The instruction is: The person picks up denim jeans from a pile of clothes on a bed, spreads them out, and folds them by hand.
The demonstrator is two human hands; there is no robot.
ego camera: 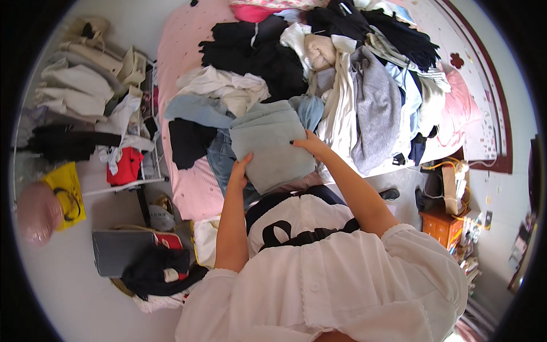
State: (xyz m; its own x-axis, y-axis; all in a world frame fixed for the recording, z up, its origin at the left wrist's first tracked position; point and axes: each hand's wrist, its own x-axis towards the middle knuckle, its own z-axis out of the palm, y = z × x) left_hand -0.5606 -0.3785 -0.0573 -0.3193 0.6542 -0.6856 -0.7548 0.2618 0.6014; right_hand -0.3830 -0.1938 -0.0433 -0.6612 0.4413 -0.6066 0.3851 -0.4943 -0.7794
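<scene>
A pale blue-grey garment (273, 149), folded into a thick rectangle, is held in front of my body over the near edge of the bed. My left hand (241, 170) grips its left side, thumb on top and fingers hidden beneath. On the right side, my right hand (311, 145) holds it with the thumb on top. Behind the bundle lie blue denim (224, 154), a light blue garment (196, 111) and a crumpled white garment (226, 87). A folded black cloth (191, 142) rests to its left.
Clothes are heaped across the pink bed (194, 194), including a grey knit garment (376, 107) and black garments (256, 55). At left stands a white metal rack (149, 171) hung with clothes. A dark grey box (124, 252) sits on the floor; a wooden cabinet (440, 228) stands right.
</scene>
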